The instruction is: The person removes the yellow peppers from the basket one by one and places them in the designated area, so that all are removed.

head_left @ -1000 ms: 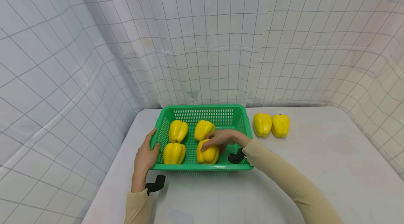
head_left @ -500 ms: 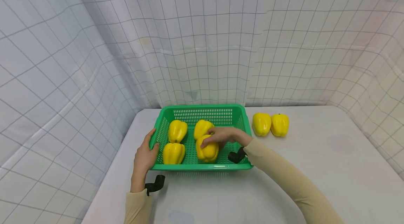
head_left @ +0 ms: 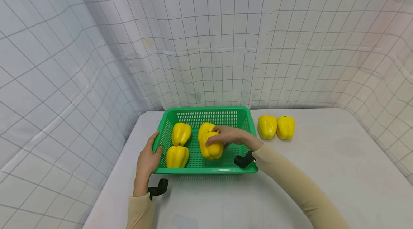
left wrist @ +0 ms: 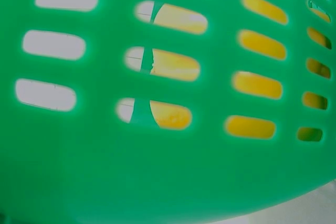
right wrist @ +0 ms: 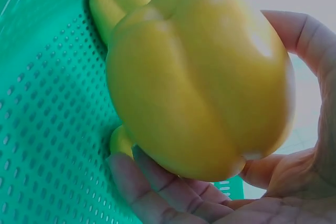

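Note:
My right hand (head_left: 227, 136) grips a yellow bell pepper (head_left: 213, 148) inside the green basket (head_left: 206, 171). In the right wrist view the fingers (right wrist: 157, 190) curl under that bell pepper and the thumb lies along its other side. It overlaps another yellow bell pepper (head_left: 203, 128) behind it in the head view. At the basket's left rim my left hand (head_left: 149, 159) holds on, thumb over the edge and fingers along the outside. Two more bell peppers lie in the basket's left part, one at the back (head_left: 181, 134) and one at the front (head_left: 177, 156).
Right of the basket, two yellow bell peppers, one nearer (head_left: 267, 127) and one farther right (head_left: 285, 128), lie side by side on the white table (head_left: 322, 157). A white gridded curtain (head_left: 206, 42) hangs behind and along both sides. The slotted basket wall (left wrist: 105, 145) fills the left wrist view.
My right hand has lifted the gripped bell pepper and moved it slightly toward the back of the basket, so it now covers more of the pepper behind. The left hand stays on the rim.

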A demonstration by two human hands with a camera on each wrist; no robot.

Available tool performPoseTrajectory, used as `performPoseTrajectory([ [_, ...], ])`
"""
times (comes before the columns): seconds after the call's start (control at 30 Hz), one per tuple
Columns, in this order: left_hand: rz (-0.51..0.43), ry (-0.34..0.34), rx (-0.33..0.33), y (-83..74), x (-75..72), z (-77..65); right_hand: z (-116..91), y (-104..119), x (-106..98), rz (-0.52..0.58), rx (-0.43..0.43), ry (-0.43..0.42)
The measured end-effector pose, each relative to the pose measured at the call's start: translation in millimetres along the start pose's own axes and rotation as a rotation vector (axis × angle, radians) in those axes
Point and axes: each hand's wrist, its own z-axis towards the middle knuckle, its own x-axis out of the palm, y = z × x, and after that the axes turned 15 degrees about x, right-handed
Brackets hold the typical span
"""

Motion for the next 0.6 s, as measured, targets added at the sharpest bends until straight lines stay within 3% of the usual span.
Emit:
performPoseTrajectory([
  [0.23, -0.002, 0.001, -0.003, -1.3, -0.2, 0.3, -5.2, -1.0, -0.9, 0.079, -0.04, -0.017],
  [0.6, -0.007, 0.009, -0.01, -1.2, -0.1, -0.1, -15.0, -5.5, -1.6, 0.107, -0.147, -0.084],
])
